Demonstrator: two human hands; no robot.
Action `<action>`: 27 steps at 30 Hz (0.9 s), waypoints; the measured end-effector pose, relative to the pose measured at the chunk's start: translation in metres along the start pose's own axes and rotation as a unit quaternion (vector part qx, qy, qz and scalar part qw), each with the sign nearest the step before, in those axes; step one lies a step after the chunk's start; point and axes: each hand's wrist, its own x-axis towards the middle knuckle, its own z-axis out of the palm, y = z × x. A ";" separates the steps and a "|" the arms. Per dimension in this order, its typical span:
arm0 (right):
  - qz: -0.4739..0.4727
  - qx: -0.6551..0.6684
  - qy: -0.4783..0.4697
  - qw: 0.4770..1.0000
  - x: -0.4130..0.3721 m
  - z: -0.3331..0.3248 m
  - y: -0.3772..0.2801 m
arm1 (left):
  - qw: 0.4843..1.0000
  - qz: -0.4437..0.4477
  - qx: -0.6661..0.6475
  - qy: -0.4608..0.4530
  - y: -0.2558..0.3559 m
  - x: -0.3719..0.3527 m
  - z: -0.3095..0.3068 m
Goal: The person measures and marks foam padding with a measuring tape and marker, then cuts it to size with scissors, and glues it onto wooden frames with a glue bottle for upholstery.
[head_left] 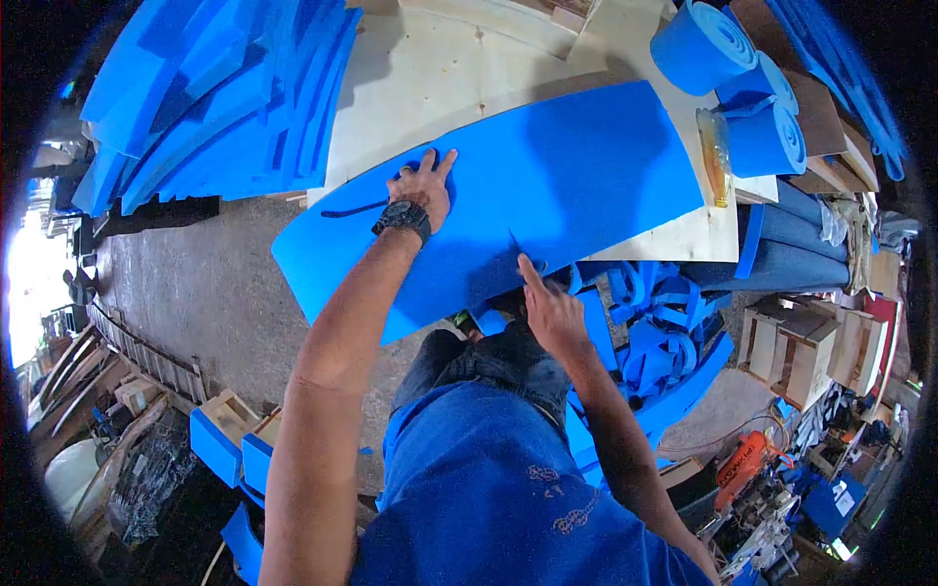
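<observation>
A large blue foam sheet (616,166) lies over the wooden board (420,78), its near left end reaching past the board's edge. My left hand (427,186), with a black watch on the wrist, presses on the foam with its fingers spread. A thin dark line (354,210) shows on the foam just left of that hand. Near the sheet's front edge, my right hand (555,314) is closed around a knife (515,240), index finger stretched along it. Only the narrow blade shows, its tip over the foam; the handle is hidden in my grip.
Stacked blue foam pieces (225,107) stand at the upper left. Foam rolls (699,49) and a clear bottle with amber contents (715,161) are at the right. Foam offcuts (655,332) lie below the board's edge. Wooden frames (791,342) stand farther right.
</observation>
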 end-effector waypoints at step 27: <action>-0.009 -0.009 -0.008 1.000 0.168 -0.005 -0.020 | 0.999 0.013 -0.016 0.035 -0.005 -0.002 0.010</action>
